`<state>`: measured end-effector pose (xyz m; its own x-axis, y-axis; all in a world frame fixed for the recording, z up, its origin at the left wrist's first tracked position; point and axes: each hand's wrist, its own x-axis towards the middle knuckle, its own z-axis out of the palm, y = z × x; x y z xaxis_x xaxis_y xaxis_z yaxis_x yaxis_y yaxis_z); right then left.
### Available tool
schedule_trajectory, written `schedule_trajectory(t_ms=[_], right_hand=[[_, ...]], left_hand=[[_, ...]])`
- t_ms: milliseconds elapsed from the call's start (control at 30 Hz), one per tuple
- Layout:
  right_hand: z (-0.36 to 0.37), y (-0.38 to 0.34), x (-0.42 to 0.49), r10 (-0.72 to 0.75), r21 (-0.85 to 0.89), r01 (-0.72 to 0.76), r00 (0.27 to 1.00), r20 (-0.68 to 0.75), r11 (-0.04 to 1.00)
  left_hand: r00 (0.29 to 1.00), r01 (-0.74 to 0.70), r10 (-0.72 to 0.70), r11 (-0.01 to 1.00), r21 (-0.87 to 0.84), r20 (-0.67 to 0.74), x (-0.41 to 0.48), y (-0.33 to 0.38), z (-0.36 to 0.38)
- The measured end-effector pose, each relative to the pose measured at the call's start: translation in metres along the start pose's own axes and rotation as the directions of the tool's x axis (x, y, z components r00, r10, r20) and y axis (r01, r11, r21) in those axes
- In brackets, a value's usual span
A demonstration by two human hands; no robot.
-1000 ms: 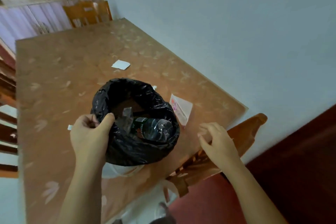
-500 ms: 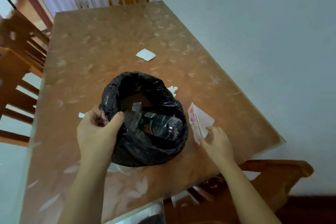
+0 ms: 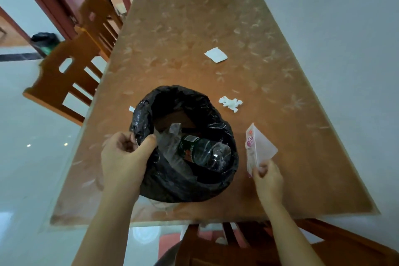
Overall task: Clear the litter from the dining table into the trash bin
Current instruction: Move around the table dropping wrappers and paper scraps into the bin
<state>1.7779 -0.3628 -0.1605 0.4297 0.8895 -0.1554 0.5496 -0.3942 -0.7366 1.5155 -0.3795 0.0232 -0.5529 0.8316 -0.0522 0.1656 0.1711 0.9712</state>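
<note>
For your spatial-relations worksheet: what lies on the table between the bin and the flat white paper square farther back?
Nothing: in the head view, bare tabletop separates the bin from the paper square.

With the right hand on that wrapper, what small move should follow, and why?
Probably lift the wrapper leftward and drop it into the trash bin. The right hand already pinches its near corner, and the left hand holds the bin's rim open beside it.

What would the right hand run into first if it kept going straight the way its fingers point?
The right hand, pinching the pink-printed wrapper, points up the table. Beyond the wrapper, the crumpled white tissue looks first in line, though depth is hard to judge and the hand might pass beside it.
</note>
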Motion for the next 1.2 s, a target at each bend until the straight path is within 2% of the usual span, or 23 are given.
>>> schedule_trajectory(t_ms=[267, 367, 700, 900, 1067, 1200], right_hand=[[-0.024, -0.005, 0.007, -0.016, 0.124, 0.025, 0.997, -0.074, 0.992], [-0.043, -0.013, 0.012, -0.028, 0.175, 0.041, 0.997, -0.078, 0.984], [-0.103, -0.071, 0.024, -0.281, 0.38, 0.323, 0.946, -0.163, 0.867], [-0.121, -0.105, 0.015, -0.509, 0.357, 0.497, 0.858, -0.066, 0.791], [-0.113, -0.129, 0.007, -0.602, 0.293, 0.557, 0.794, 0.089, 0.777], [-0.097, -0.15, -0.002, -0.629, 0.317, 0.563, 0.759, 0.169, 0.763]], left_hand=[[0.995, -0.065, 0.074, 0.991, 0.116, -0.073, -0.011, -0.004, 0.012], [0.996, -0.067, 0.072, 0.994, 0.089, -0.055, -0.011, -0.004, 0.02], [0.994, -0.106, 0.107, 0.993, 0.043, -0.014, -0.012, -0.001, 0.043], [0.996, -0.087, 0.087, 0.996, -0.014, 0.009, -0.013, -0.004, 0.043], [0.994, -0.106, 0.107, 0.994, -0.019, 0.017, -0.018, -0.005, 0.041], [0.99, -0.139, 0.14, 0.99, -0.021, 0.033, -0.024, -0.002, 0.036]])
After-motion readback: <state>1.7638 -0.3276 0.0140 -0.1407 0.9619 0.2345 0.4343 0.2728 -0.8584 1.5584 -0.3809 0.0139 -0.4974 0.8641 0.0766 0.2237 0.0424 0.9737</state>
